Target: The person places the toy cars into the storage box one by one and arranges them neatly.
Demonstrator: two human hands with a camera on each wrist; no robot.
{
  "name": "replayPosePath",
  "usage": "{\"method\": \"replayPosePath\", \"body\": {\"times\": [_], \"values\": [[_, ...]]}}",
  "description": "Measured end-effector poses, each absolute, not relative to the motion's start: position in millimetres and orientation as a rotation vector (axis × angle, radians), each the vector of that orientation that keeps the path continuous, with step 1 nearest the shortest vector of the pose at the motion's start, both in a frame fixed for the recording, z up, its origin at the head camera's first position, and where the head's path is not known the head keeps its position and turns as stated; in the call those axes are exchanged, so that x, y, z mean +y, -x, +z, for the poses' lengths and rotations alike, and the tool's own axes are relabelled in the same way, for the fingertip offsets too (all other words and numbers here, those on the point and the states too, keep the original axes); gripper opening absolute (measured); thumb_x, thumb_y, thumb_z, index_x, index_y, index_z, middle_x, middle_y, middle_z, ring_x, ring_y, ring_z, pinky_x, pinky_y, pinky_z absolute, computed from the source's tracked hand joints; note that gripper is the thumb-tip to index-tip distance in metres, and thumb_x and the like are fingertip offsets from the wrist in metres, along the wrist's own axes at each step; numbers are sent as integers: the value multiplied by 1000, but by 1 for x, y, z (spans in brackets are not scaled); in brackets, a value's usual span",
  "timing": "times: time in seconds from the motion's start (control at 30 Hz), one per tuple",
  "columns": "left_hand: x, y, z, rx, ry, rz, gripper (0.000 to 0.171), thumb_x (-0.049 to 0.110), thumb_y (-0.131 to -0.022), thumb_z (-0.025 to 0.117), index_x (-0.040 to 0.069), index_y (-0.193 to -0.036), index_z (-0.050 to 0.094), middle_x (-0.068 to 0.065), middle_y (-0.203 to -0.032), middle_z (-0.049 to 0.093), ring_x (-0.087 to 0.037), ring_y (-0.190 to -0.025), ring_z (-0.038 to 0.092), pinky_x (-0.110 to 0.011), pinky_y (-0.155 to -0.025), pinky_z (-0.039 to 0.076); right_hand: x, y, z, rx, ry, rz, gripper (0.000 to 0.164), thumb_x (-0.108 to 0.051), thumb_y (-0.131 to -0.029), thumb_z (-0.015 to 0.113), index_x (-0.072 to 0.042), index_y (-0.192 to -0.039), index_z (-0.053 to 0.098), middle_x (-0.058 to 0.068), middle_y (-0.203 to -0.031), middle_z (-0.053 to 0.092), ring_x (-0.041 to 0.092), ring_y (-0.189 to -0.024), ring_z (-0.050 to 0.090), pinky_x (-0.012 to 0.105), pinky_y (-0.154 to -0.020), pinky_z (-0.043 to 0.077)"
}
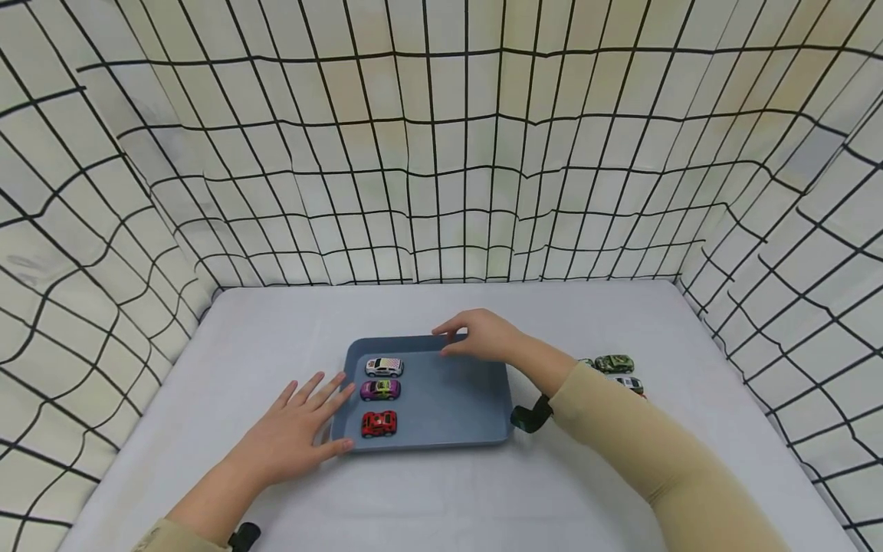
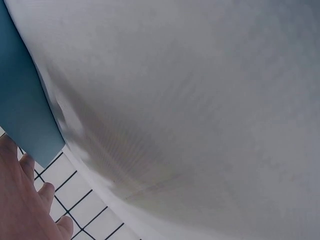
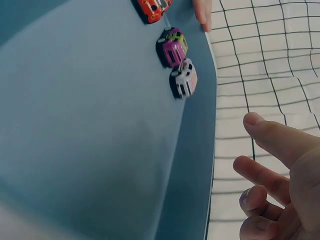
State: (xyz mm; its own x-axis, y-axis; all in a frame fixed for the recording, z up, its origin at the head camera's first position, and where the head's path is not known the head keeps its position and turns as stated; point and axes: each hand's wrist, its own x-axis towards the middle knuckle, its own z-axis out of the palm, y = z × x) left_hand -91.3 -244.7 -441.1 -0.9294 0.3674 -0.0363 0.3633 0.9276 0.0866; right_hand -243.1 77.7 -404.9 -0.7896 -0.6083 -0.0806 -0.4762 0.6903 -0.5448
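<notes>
A blue-grey tray (image 1: 455,406) holds three toy cars in a column along its left side: a white one (image 1: 384,367) at the back, a purple and yellow-green one (image 1: 380,390), and a red one (image 1: 379,424) nearest the front. My left hand (image 1: 298,429) lies spread at the tray's left edge, fingertips and thumb at the rim. Above the back edge is my right hand (image 1: 483,336), thumb and forefinger apart. Nothing is between its fingers in the right wrist view, where the other fingers (image 3: 257,197) are loosely bent.
Right of the tray, a green camouflage toy car (image 1: 614,363) and a white toy car (image 1: 629,384) sit partly behind my right forearm. A white cloth covers the table (image 1: 290,318). White sheets with black grid netting (image 1: 448,153) rise at the back and both sides.
</notes>
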Motion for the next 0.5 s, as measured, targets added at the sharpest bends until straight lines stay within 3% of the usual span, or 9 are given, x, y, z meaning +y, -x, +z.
{"method": "replayPosePath", "body": {"times": [0.3,0.5], "values": [[-245,92,-442,3035,-588,120,87,73,-87,54,20,-154,39,-4,-161,30,-39,-148,22,-64,-117,15,138,239,-408,2683,753,-798,40,-29,-88,77,-21,-127,70,-1,-118,70,16,-88,56,32,-72,50],[-245,93,-440,3030,-592,127,88,74,-87,52,20,-154,38,-4,-161,30,-39,-148,22,-64,-117,14,182,233,-414,2705,680,-771,42,-30,-88,77,-21,-128,69,2,-115,69,17,-79,52,30,-63,49]]}}
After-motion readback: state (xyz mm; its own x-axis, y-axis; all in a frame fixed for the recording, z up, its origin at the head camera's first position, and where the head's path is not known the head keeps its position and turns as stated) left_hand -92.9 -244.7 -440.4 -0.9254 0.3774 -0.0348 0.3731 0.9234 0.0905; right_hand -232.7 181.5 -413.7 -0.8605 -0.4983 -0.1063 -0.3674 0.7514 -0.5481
